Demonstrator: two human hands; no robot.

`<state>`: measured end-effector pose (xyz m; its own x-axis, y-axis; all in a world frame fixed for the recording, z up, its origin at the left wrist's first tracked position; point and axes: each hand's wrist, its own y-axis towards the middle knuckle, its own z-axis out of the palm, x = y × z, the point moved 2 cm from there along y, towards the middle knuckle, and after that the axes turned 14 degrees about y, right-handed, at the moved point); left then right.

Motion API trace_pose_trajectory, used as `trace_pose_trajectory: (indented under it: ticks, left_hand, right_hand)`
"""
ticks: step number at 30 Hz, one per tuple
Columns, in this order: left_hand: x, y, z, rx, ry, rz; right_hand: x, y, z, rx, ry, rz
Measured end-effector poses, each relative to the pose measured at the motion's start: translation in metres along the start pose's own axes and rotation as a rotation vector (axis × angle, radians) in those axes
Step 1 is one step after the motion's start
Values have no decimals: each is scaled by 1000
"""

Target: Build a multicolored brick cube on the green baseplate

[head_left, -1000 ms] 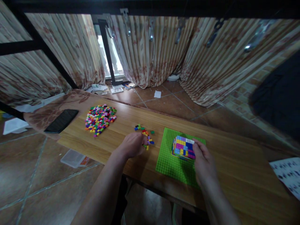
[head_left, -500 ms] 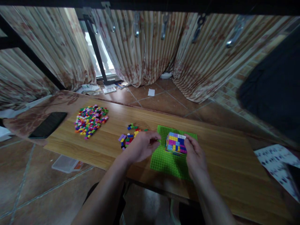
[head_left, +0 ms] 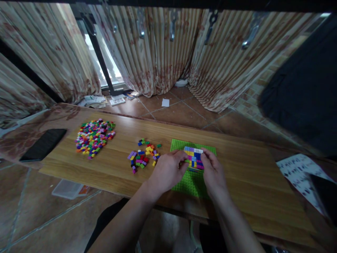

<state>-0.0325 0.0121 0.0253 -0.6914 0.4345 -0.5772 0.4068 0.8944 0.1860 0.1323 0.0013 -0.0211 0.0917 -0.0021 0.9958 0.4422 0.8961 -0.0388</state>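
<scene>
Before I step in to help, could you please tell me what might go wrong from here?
With the left hand at the left side of the brick block and the right hand at its right, an uneven push might shift it. Loose bricks close to the left hand could get scattered.

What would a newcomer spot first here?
Probably the bright green baseplate near the middle of the wooden table, with a multicoloured brick block over it, between the person's left hand and right hand. Next, likely the big loose brick pile towards the table's left end.
</scene>
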Motion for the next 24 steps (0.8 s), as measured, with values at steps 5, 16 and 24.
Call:
trace_pose_trajectory:
  ticks: [5,16,24]
  left_hand:
    - [0,-4,2,-8,61,-10]
    - [2,-4,7,-14,47,12]
    - [1,-2,12,-69,45,-6]
  right_hand:
    - [4,-2,1,4,-11,5]
    - [-1,0,-1,30,-57,-38]
    - [1,-1,0,47,-79,-59]
